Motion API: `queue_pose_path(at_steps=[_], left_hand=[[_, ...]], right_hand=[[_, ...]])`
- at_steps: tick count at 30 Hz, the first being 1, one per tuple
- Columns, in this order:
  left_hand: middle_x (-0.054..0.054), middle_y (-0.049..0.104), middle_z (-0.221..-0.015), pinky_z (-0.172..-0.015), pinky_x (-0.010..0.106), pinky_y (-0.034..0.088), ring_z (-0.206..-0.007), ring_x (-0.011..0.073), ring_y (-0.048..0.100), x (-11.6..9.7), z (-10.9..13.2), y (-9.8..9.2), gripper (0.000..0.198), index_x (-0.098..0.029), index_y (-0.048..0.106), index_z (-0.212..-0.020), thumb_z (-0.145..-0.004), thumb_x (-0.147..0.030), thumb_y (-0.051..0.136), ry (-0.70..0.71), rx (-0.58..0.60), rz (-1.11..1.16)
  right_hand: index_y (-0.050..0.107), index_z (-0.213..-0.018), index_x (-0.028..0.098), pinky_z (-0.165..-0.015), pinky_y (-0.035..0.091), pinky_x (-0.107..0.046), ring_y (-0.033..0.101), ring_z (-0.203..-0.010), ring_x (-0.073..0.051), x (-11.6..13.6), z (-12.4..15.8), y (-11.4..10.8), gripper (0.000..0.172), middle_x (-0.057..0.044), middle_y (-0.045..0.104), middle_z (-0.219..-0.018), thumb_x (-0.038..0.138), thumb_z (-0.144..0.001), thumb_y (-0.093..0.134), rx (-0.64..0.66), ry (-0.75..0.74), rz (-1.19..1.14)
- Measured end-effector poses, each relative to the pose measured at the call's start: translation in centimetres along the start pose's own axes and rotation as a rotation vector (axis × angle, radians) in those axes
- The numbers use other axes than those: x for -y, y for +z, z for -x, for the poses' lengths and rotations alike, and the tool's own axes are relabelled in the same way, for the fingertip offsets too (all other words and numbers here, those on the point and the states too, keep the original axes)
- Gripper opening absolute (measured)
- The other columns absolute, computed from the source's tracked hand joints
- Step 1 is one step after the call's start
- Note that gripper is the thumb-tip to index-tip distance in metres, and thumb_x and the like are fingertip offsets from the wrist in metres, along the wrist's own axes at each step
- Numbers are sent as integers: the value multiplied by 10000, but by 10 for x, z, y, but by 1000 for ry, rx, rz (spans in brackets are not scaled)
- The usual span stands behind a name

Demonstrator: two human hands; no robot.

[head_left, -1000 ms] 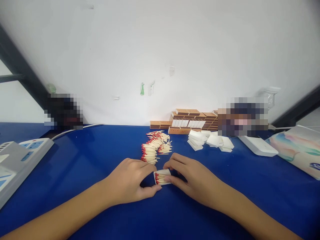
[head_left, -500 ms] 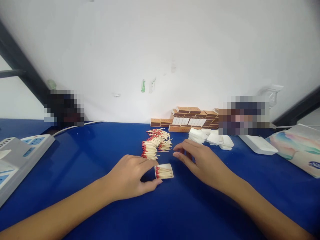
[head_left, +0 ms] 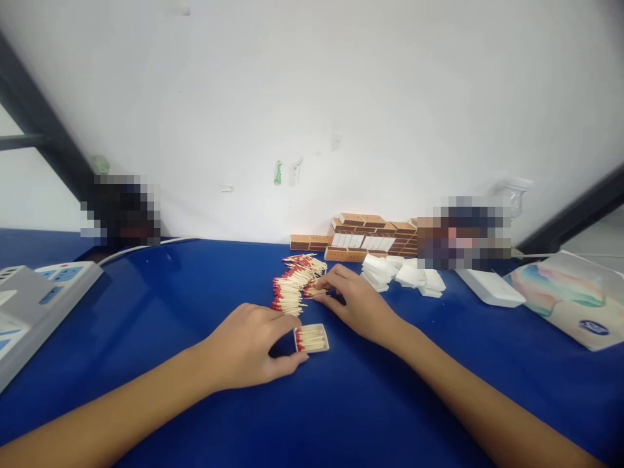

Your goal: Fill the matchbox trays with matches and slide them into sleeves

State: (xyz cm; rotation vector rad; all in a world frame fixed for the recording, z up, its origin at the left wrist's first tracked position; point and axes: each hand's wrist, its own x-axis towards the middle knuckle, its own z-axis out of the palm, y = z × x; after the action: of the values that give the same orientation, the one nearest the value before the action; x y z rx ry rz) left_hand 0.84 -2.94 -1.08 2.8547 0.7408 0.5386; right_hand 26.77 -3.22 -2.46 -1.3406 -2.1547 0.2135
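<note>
A white matchbox tray [head_left: 320, 327] holding several red-tipped matches lies on the blue table. My left hand [head_left: 253, 344] grips the tray's left end between thumb and fingers. Beyond it a loose pile of matches [head_left: 287, 289] spreads over the table, most red heads facing left. My right hand [head_left: 358, 302] reaches to the right side of this pile, its thumb and fingertips closing around a small bunch of matches [head_left: 316, 290]. The fingers partly hide that bunch.
Brown matchbox covers [head_left: 361, 237] are stacked against the wall. White empty trays [head_left: 414, 273] lie in a heap right of the pile. Farther right are a white box [head_left: 490, 289] and a tissue pack [head_left: 570, 299]. A grey power strip [head_left: 73, 292] sits at the left.
My right hand has moved left to the match pile and its fingertips now touch matches there. My left hand stays on the tray. The view has shifted slightly.
</note>
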Motion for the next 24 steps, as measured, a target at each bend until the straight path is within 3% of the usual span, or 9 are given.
queue_pose_path(at_steps=[24], left_hand=[[-10,687,-710,-565,268,411,-588,156,627,-1,1,5,277,-202,712,-1100,-925,-414,675,-32,21,49]], right_hand=[[610,-935,202,-801,472,-347,589,-903,-203,-8,5,-1,111,-43,629,-944,271,-1023,606,39,49,9]])
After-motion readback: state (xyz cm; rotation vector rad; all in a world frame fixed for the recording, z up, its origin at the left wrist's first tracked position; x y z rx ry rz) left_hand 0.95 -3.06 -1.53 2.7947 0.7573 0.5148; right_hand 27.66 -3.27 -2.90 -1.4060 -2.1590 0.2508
